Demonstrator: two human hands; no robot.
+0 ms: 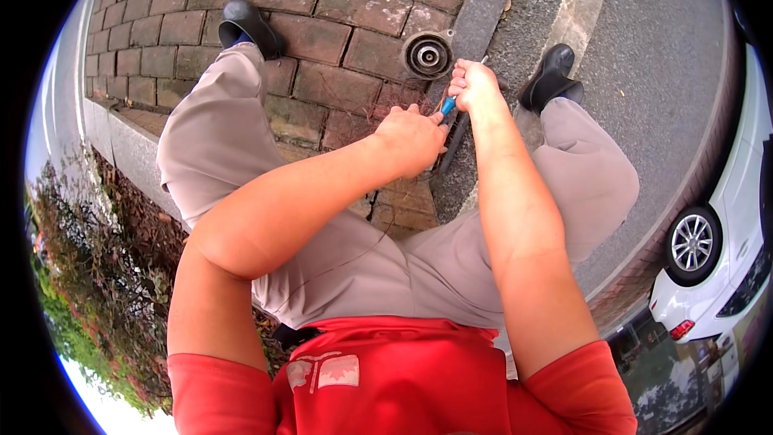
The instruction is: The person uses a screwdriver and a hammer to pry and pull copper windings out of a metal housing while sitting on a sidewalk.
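Both of my hands meet low over the curb between my feet. A blue-handled tool (448,105) shows between them, and a thin metal tip sticks out past the right fist. My right hand (475,84) is closed around this tool. Beside its blue part, my left hand (409,138) is closed with the fingers curled; what lies inside them is hidden. Just beyond the hands, a round metal part with concentric rings (428,55) sits on the bricks at the curb. Thin reddish wires (378,105) lie in a loose tangle left of my hands.
Brick paving (314,32) spreads to the left, and a stone curb (487,4) divides it from the asphalt road (644,48). My black shoes stand on either side. Shrubs (105,274) grow at the left rim; a white car (717,250) is at the right.
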